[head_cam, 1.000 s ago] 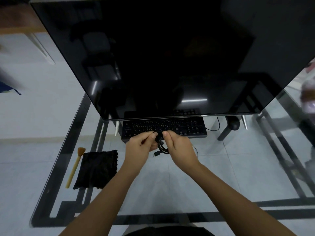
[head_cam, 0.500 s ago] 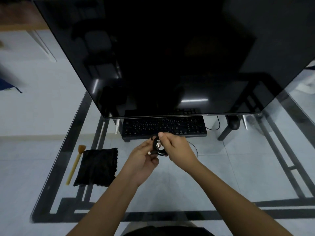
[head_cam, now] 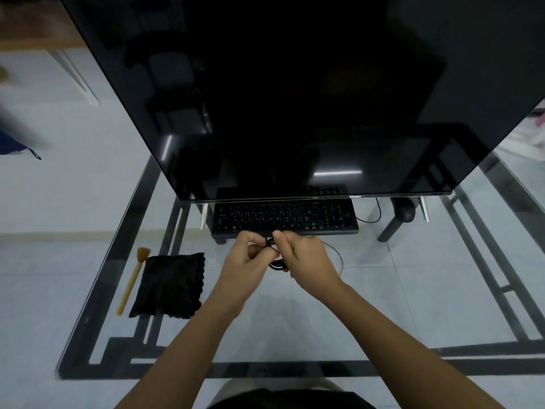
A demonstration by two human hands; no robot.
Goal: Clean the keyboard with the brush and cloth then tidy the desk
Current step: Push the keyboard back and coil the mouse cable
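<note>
While the black cable [head_cam: 276, 263] is being gathered into a coil, seemingly as part of tidying, both hands meet just in front of the keyboard [head_cam: 284, 217], the left hand [head_cam: 249, 262] pinching a strand and the right hand [head_cam: 308, 261] curled round the loops. Half a second ago the left hand sat lower, under the coil; it has risen beside the right fingertips. The brush [head_cam: 132, 280] and cloth [head_cam: 169, 286] lie unmoved, side by side, on the glass desk [head_cam: 383, 305] to the left.

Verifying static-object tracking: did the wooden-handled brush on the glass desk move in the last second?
No. The wooden-handled brush still lies just left of the black cloth, unchanged against it.
</note>
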